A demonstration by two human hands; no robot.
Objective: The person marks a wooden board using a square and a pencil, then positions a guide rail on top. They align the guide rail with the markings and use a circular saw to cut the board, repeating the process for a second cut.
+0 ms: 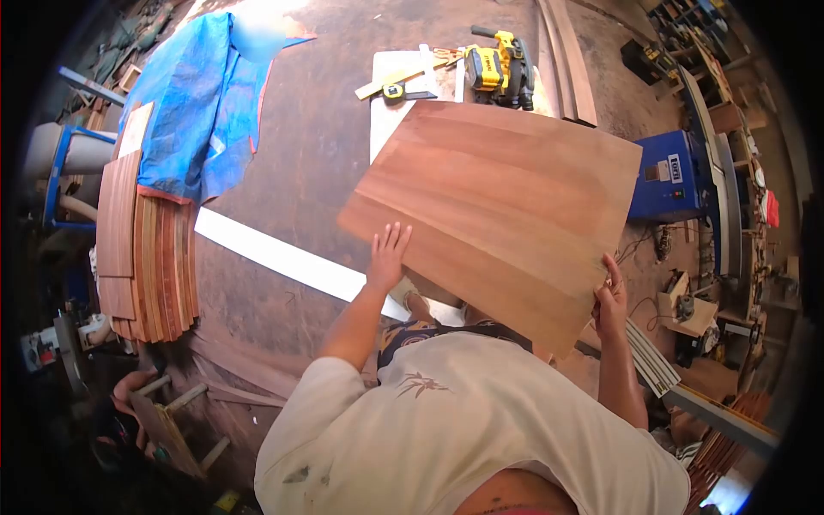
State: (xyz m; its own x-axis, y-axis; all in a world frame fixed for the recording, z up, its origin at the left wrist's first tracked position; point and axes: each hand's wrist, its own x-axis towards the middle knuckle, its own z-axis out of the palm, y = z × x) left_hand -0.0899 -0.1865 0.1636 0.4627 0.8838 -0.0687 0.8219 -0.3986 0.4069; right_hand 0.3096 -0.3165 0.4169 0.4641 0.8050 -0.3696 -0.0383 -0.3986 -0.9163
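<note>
A broad reddish-brown wooden panel [498, 206] is tilted in front of my body, its grain running lengthwise. My left hand [390, 256] lies flat near its left edge, fingers stretched out on the surface. At the right edge my right hand [610, 296] grips the panel, with the fingers curled at the rim and partly hidden. Beyond the panel's far edge, a yellow and black DeWalt power tool [493, 69] rests on a white board [384, 129]. A tape measure [393, 92] and a square [421, 95] are beside it.
A long white strip [279, 257] crosses the floor at left. Stacked wooden boards [154, 266] stand under a blue tarp [193, 103]. On the right are a blue machine [668, 176] and cluttered shelving. Another person's arm [129, 395] shows at lower left beside a wooden frame [176, 429].
</note>
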